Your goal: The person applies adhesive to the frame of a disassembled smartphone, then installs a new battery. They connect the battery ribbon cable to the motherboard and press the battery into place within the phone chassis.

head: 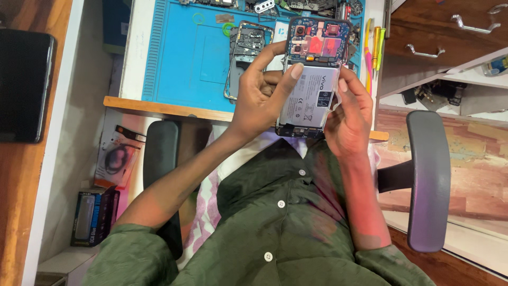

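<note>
The left hand grips the left edge of an opened smartphone, its thumb laid across the pale grey battery, nail up, while its other fingers curl behind the body. The right hand cups the phone's lower right corner, fingers clenched round the edge and the forefinger tip resting on the battery's right margin. Both hands are therefore grasping the phone, which is held in the air above the person's lap, just ahead of the bench edge.

Judged from this hold, steady handling calls for pressure on the frame rather than the soft battery cell, and for the fingertips to stay clear of the exposed board above the thumb.

That upper section is a dark blue circuit board with round camera modules and reddish shields, hard and finely detailed. The battery is smooth, flat and matt.

Beyond the fingers lies a blue ribbed repair mat, rubbery in look, carrying a bare phone frame. To the right of the hands, yellow-handled tools lie beside the mat.
</note>
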